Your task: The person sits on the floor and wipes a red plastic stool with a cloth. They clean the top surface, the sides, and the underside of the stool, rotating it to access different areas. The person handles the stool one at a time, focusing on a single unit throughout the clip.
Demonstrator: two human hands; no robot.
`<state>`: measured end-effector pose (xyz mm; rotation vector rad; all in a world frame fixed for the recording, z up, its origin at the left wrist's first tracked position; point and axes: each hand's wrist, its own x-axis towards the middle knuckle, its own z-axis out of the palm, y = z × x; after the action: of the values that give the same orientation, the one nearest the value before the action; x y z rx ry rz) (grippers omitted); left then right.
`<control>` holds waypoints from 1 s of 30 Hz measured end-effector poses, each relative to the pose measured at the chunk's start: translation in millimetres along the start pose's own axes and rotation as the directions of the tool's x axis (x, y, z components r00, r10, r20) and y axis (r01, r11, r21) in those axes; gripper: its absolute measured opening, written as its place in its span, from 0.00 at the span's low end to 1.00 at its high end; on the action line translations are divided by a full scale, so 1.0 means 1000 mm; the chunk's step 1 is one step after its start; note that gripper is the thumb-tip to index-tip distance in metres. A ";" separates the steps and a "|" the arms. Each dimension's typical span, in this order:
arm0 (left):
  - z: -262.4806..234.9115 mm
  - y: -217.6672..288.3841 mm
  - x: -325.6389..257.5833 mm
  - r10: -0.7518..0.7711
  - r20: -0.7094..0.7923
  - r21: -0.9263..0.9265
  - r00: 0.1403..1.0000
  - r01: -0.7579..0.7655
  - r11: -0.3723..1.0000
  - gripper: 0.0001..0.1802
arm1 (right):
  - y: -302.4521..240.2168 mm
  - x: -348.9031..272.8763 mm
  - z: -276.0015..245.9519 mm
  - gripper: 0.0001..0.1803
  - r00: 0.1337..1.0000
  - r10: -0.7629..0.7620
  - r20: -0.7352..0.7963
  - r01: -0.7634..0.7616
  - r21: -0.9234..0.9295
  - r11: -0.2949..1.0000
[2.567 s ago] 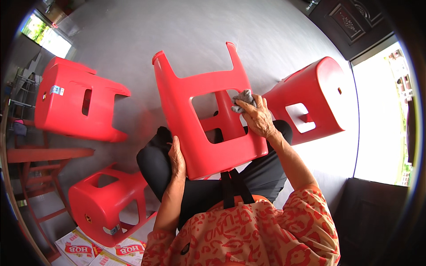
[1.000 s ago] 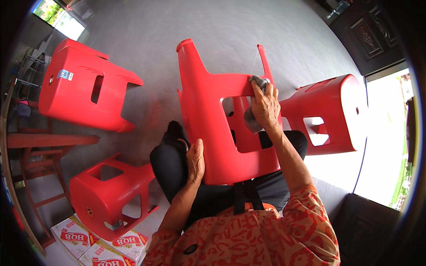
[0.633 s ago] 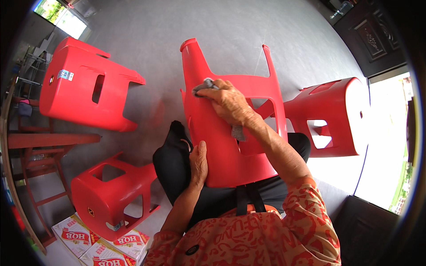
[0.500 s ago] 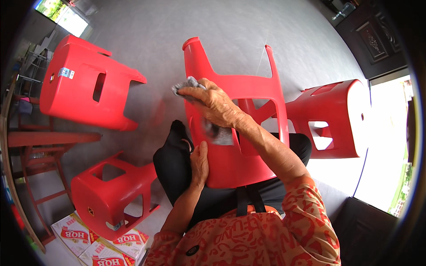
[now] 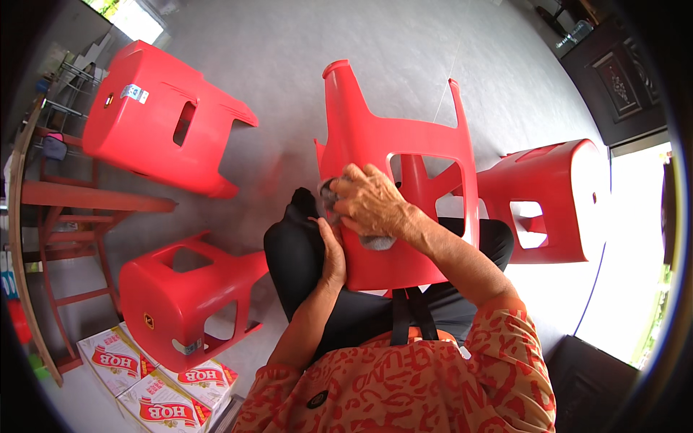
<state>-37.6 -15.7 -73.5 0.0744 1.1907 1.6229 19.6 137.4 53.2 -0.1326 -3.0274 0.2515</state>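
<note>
A red plastic stool [image 5: 433,130] lies on its side across my lap, its legs pointing away from me. My right hand [image 5: 369,200] is closed on a grey cloth [image 5: 377,243], pressed to the stool's left side; part of the cloth sticks out below the palm. My left hand [image 5: 333,254] grips the stool's near left edge, thumb up and the other fingers hidden behind it.
Other red stools lie tipped over: one at the far left [image 5: 155,119], one at the near left [image 5: 170,303] beside white cartons [image 5: 119,361], one at the right [image 5: 552,202]. A wooden table [image 5: 94,196] stands along the left. Dark door panels [image 5: 617,79] flank a bright doorway.
My right hand with the cloth has come down and nearer along the stool's left side. The whole view has shifted a little; my left hand keeps its hold.
</note>
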 end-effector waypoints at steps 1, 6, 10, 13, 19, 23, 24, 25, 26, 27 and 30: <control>0.005 0.000 0.000 0.029 -0.073 -0.015 0.997 -0.030 0.999 0.52 | -0.007 -0.006 -0.002 0.08 0.999 -0.020 0.027 0.019 0.011 1.000; 0.028 0.034 -0.027 -0.124 -0.108 -0.045 0.986 0.120 0.992 0.53 | -0.049 -0.051 -0.009 0.07 0.997 -0.068 -0.045 0.071 0.063 0.995; 0.020 0.034 -0.023 -0.154 0.126 -0.177 0.980 0.175 0.968 0.50 | -0.072 -0.088 -0.019 0.11 0.970 -0.045 -0.238 0.075 0.118 0.990; 0.006 0.019 -0.011 -0.079 0.141 -0.098 0.987 0.094 0.991 0.40 | -0.078 -0.123 -0.020 0.20 0.935 0.147 -0.323 -0.119 0.104 0.987; 0.021 0.027 -0.021 0.036 -0.016 0.044 0.999 -0.036 0.998 0.29 | -0.047 -0.192 0.007 0.21 0.634 0.609 -0.477 -0.634 0.130 0.762; 0.023 0.031 -0.020 0.067 -0.057 0.120 0.996 -0.059 0.991 0.25 | 0.007 -0.232 0.049 0.22 0.416 0.827 -0.378 -0.723 0.415 0.553; 0.025 0.032 -0.019 0.072 -0.074 0.118 0.995 -0.063 0.991 0.24 | 0.033 -0.246 0.080 0.23 0.399 0.841 -0.366 -0.737 0.418 0.531; 0.026 0.036 -0.022 0.063 -0.073 0.122 0.995 -0.054 0.991 0.25 | 0.033 -0.241 0.066 0.28 0.510 0.760 -0.402 -0.735 0.254 0.628; 0.023 0.036 -0.022 0.057 -0.076 0.112 0.996 -0.048 0.993 0.26 | 0.042 -0.242 0.067 0.31 0.535 0.763 -0.363 -0.682 0.348 0.644; 0.018 0.035 -0.020 0.058 -0.073 0.098 0.996 -0.050 0.994 0.27 | 0.054 -0.243 0.072 0.30 0.562 0.753 -0.342 -0.617 0.433 0.657; 0.013 0.035 -0.011 0.006 -0.011 0.052 1.000 -0.005 0.999 0.31 | 0.093 -0.267 0.099 0.28 0.630 0.771 -0.097 -0.668 0.438 0.601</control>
<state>-49.6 -13.0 -36.7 0.1017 1.2431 1.5988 280.8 187.2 -84.2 -1.2743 -2.4000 0.7731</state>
